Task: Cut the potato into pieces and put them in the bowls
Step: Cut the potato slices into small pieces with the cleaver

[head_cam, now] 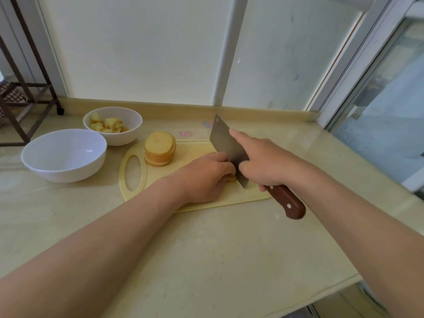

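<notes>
Two hands are working close together at the cutting board [197, 149]. The right hand [263, 165] is wrapping its grip round the front of the cleaver [223, 141] at its brown wooden handle [289, 203], with the forefinger [236, 135] lying straight along the flat of the blade to steady it. The blade's edge is pointing down at the board, just beside the other hand's knuckles.

The left hand [204, 177] is curling its grip over a potato piece [232, 179] and pinning it to the board. Only a pale sliver is showing beside the blade, so its shape cannot be told.

Further left on the board, a stack of slices [160, 149] is standing neatly, waiting to be cut. Beyond the board, on the desk [206, 249], the far bowl [137, 121] is holding cut chunks [107, 125], while the near bowl [64, 171] is sitting empty.

Raw potato is likely to be firm and fairly light, with wet cut faces that may be slippery, so thin slices could slide under the blade. The pinning fingers are best kept tucked back, pressing from above, well behind the cutting line. Chunks should be sturdy enough to scoop up by the handful for the bowls.
</notes>
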Demonstrator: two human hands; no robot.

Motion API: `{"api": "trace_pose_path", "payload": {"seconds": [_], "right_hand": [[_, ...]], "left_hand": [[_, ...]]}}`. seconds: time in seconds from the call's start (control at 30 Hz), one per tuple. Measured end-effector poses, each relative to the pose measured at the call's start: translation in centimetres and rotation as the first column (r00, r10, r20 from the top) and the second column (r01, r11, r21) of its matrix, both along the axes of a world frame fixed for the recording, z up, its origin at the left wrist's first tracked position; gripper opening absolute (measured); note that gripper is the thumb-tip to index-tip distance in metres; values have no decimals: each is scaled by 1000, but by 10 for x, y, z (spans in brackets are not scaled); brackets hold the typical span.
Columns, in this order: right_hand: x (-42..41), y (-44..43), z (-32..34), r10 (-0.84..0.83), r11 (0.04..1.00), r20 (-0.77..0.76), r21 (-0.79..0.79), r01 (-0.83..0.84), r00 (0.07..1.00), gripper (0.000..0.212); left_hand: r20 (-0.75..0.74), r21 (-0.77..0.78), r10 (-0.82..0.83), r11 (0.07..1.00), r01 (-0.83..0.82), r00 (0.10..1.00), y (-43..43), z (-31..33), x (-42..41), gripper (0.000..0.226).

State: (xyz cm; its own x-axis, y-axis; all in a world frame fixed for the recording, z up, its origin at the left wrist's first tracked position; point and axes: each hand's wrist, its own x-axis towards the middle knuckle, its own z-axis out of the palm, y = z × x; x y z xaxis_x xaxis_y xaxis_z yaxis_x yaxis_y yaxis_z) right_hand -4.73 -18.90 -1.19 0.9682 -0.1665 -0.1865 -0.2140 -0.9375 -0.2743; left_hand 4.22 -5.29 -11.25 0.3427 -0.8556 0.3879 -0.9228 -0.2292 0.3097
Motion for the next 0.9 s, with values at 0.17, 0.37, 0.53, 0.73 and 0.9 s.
{"api": "trace_pose_path", "payload": {"seconds": [0.17,0.37,0.53,0.73,0.9], "right_hand": [[5,-11,-2,-48,994,-1,94,48,999,93],[-11,-14,0,-41,995,24,87,39,999,93],[-22,-14,8,-39,997,36,67,37,999,93],[-24,-10,7,-25,997,28,72,23,999,92],[-27,-6,9,-26,997,30,69,24,999,89]], "left_hand": [[7,-55,15,998,-14,1000,4,1,1,17],[-6,-94,52,994,-52,999,5,2,-1,13],[-20,-86,62,994,-63,998,5,-1,1,14],[-9,-85,53,995,-53,999,4,-1,1,19],[-16,-98,49,994,-50,999,5,-1,0,17]]}}
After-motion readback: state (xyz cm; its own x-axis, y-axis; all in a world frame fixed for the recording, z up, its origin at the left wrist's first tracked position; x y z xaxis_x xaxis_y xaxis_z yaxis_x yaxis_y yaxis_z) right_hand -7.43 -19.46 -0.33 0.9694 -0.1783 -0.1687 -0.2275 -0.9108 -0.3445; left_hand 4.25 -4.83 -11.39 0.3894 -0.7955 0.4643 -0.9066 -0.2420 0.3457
